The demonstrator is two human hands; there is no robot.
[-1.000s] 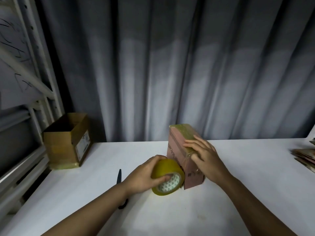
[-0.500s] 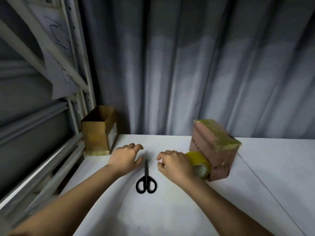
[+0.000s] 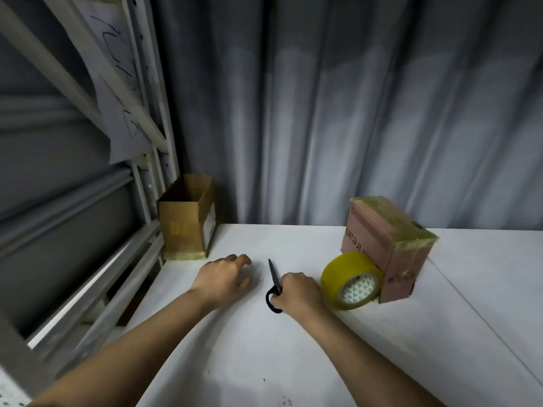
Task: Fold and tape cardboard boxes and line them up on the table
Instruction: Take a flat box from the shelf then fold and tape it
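A pinkish-brown cardboard box with yellowish tape along its top stands on the white table at the right. A roll of yellow tape leans against its near side. Black scissors lie on the table with the blades pointing away. My right hand grips their handles with curled fingers. My left hand rests on the table just left of the scissors, fingers loosely bent, holding nothing. A brown box with an open top stands at the table's back left corner.
A grey metal shelving frame runs along the table's left edge, with a sheet of paper hanging from it. A grey curtain closes off the back. A seam in the table surface runs diagonally on the right.
My right hand let go of the tape roll and moved left onto the scissors' handles, gripping them. My left hand stayed beside the scissors. The view has moved closer.
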